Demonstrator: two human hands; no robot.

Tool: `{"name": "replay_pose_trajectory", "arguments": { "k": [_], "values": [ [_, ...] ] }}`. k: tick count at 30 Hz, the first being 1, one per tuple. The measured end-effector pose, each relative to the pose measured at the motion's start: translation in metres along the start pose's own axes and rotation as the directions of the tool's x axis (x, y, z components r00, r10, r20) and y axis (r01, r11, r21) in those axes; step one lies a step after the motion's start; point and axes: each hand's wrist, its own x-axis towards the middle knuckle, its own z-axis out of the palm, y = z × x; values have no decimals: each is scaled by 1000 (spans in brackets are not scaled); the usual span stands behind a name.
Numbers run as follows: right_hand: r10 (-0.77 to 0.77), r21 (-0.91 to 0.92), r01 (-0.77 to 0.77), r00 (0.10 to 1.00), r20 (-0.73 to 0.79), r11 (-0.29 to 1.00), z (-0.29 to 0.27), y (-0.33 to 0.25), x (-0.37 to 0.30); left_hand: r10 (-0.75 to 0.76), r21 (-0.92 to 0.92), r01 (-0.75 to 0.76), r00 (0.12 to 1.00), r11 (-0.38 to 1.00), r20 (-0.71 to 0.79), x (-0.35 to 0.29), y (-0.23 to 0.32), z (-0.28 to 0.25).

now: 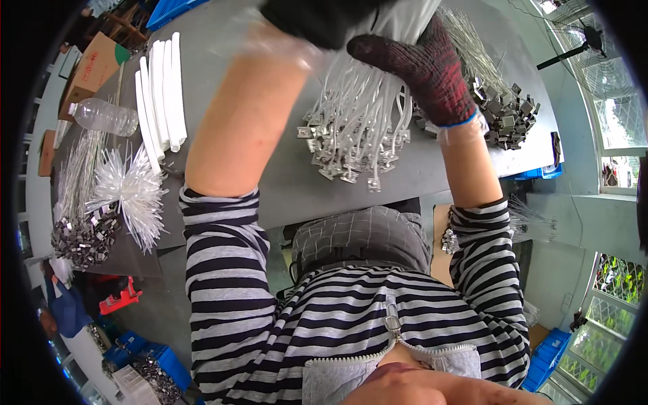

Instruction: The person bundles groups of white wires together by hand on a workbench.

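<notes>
A thick bundle of clear, cord-like strips with small metal clips at their near ends hangs over the grey table. My right hand, in a dark red and black knit glove, is closed round it, thumb across the front. At the top edge my left hand, in a black glove, is beside the bundle's upper part. Motion blurs it and the picture's edge cuts it off, so its fingers cannot be made out. The bundle's far end is out of the picture.
White tubes and a clear plastic bottle lie at the left, near a fanned bunch of clear strips and metal-clipped strands. Another heap of metal clips sits right of my right hand. The grey table's near edge runs before my lap.
</notes>
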Motion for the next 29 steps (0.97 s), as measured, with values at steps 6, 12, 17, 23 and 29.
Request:
{"name": "replay_pose_trajectory", "arguments": {
  "k": [6, 12, 17, 23, 29],
  "values": [
    [-165, -174, 156, 986, -38, 972, 21, 44, 9, -29, -229, 14, 998, 973, -63, -8, -41, 4],
    [61, 203, -25, 983, -176, 979, 22, 40, 1, -21, 583, -23, 997, 812, 68, -87, -104, -45],
    [199, 469, -91, 962, -186, 878, 54, 17, -9, 46, 350, 75, 944, 934, -325, -181, -144, 59],
    [-391, -224, 349, 901, -187, 910, 27, 16, -4, 74, 363, 134, 860, 922, -506, -150, -134, 70],
    [302, 183, -282, 949, -92, 942, 43, 56, -6, 33, 263, 94, 898, 960, -439, -164, -171, 59]
  ]
}}
